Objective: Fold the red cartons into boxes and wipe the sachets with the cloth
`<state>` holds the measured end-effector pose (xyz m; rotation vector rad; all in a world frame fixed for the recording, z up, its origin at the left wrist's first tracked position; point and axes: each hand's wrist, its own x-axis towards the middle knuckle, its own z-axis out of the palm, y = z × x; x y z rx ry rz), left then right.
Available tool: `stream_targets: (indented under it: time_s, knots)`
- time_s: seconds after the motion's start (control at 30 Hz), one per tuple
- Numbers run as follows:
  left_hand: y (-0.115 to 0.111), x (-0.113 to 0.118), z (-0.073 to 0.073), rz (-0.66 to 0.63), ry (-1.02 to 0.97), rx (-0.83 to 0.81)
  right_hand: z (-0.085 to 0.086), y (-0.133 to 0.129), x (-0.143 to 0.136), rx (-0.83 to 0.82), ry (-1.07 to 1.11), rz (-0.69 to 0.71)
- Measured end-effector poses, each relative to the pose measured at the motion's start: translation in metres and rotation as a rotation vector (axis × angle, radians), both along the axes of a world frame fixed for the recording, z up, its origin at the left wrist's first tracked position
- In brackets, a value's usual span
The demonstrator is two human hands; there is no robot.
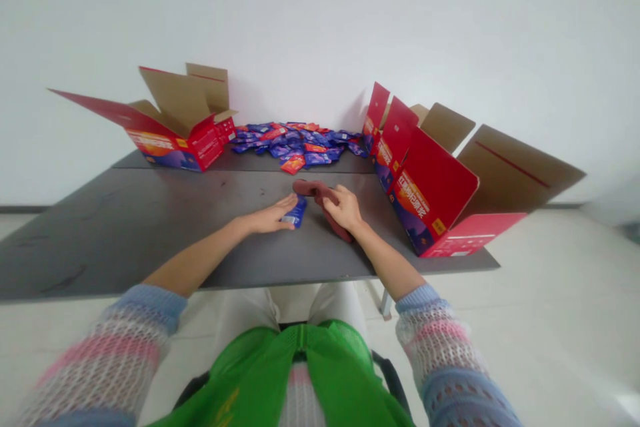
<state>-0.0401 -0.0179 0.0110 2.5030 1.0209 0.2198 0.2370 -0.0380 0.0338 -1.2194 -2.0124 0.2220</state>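
Observation:
A blue sachet point(296, 213) with printing on it lies on the grey table in front of me. Against its left side rests my left hand point(273, 216), its fingers stretched out flat over the edge. My right hand point(345, 209) is closed around a reddish-brown hand tool point(327, 198) with a rounded head and a handle. The tool's head points left, just above the far end of the sachet. Its exact kind cannot be made out, and the fingers hide part of the handle.
At the back of the grey table point(125, 227), a heap of blue and orange sachets point(300, 140) lies along the wall. Open red cartons stand at the left point(173, 147) and in a row at the right point(425, 193), flaps spread outward.

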Motion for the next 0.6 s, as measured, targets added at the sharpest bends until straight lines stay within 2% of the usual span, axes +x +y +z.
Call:
stream_targets:
  time_s: [0.13,0.23,0.33,0.4,0.47,0.6]
  knots:
    - [0.009,-0.005,-0.007,0.063,-0.138,0.015,-0.005,0.002,-0.012,-0.036,-0.093,0.107]
    - [0.019,-0.003,-0.011,0.124,-0.17,-0.069,-0.007,-0.004,-0.028,-0.051,-0.204,0.224]
    - [0.028,0.0,-0.01,0.065,-0.219,-0.212,-0.008,-0.011,-0.045,-0.007,-0.333,0.441]
    - [0.031,0.0,-0.005,0.053,-0.196,-0.217,-0.008,-0.007,-0.051,0.002,-0.399,0.54]
    - [0.03,0.001,0.003,0.162,-0.09,-0.142,-0.006,0.008,-0.053,-0.034,-0.439,0.514]
    - [0.021,0.006,0.016,0.386,0.134,-0.108,0.007,0.053,-0.054,-0.152,-0.54,0.268]
